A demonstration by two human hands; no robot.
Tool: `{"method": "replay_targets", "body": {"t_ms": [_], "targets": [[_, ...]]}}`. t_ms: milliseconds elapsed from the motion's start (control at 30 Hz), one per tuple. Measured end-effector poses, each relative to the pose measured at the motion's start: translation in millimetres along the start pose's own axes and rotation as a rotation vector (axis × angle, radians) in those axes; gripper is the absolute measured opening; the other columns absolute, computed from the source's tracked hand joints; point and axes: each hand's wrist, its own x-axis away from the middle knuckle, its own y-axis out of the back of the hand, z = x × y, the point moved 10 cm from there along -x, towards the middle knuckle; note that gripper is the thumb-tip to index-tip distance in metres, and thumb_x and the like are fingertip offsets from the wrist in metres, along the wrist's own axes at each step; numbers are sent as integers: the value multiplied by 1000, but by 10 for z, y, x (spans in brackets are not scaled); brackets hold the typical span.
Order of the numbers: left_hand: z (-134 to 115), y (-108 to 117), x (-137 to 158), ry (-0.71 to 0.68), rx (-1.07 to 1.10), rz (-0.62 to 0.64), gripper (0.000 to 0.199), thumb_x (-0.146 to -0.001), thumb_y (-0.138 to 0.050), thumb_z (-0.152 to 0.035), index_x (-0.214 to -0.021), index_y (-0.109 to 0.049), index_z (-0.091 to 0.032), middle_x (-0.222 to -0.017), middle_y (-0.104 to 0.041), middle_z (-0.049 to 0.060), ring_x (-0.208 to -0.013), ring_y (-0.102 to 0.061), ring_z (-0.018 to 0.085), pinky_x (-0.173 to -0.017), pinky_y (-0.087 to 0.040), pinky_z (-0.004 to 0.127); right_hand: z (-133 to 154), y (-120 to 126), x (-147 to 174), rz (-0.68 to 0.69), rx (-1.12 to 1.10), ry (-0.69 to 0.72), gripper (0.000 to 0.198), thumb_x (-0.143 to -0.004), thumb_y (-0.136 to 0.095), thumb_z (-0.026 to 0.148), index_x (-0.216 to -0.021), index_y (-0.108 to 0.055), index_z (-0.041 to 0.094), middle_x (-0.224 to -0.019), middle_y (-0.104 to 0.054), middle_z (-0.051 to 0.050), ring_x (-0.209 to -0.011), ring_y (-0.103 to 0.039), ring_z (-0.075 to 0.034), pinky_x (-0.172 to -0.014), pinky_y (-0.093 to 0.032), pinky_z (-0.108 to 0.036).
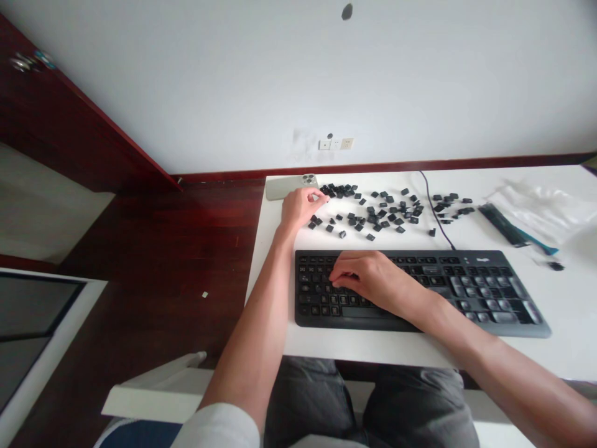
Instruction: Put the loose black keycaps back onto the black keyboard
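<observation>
1. Head view shows the loose keycaps scattered along the far side of the white desk, behind the keyboard. I judge each cap light, hard plastic and a bit slippery; one is best pinched by its two opposite side walls between thumb and fingertip.
2. My left hand is at the left end of the scatter, fingertips closed as if pinching a cap; the cap itself is too small for me to tell whether I really have it.
3. My right hand lies palm down on the left half of the keyboard, fingers loosely curled on the keys, grasping nothing.
4. That keyboard looks stiff and flat; its cable runs back through the caps. I think its key sockets are fragile, so caps should be pressed straight down.
5. Just beyond my left hand lies a phone. At the far right sit a long black bar and a clear plastic bag.
</observation>
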Motion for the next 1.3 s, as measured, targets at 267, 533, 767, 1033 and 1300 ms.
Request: {"method": "replay_targets", "body": {"t_ms": [267,533,767,1033,1300], "targets": [[-32,12,25,-19,-23,20,32,-90,-72,-54,-96,-83,-25,-76,-70,2,-66,-57,16,-65,-36,30,-159,-20,-35,-8,-37,-79,20,-87,-75,7,-84,-80,26,-86,-80,2,-87,-72,-19,-81,-53,-29],[45,6,-4,-46,313,-4,28,-83,-80,-47,-96,-84,-22,-72,-69,1,-67,-57,15,-64,-40,27,-238,-27,-95,100,65,-201,10,-86,-80,17,-84,-81,27,-92,-79,1,-93,-71,-23,-79,-48,-32],[126,42,-62,-61,589,-58,29,-82,-81,-45,-93,-83,-18,-95,-80,8,-85,-70,20,-82,-53,31,-192,12,-84,98,-14,-84,5,-88,-80,22,-85,-80,25,-92,-78,1,-88,-71,-20,-76,-46,-29],[195,-32,-57,69,602,39,36,-81,-82,-48,-98,-83,-17,-98,-82,11,-91,-74,24,-83,-56,33,-152,141,-84,-83,36,68,11,-98,-68,21,-95,-79,21,-92,-77,-4,-85,-69,-20,-78,-46,-30],[89,-95,-48,-46,205,46,25,-86,-77,-43,-91,-85,-21,-91,-81,7,-86,-72,23,-80,-53,32,-178,216,-76,-102,71,47,10,-96,-69,20,-92,-78,21,-87,-76,-2,-79,-67,-18,-74,-44,-29]]}}
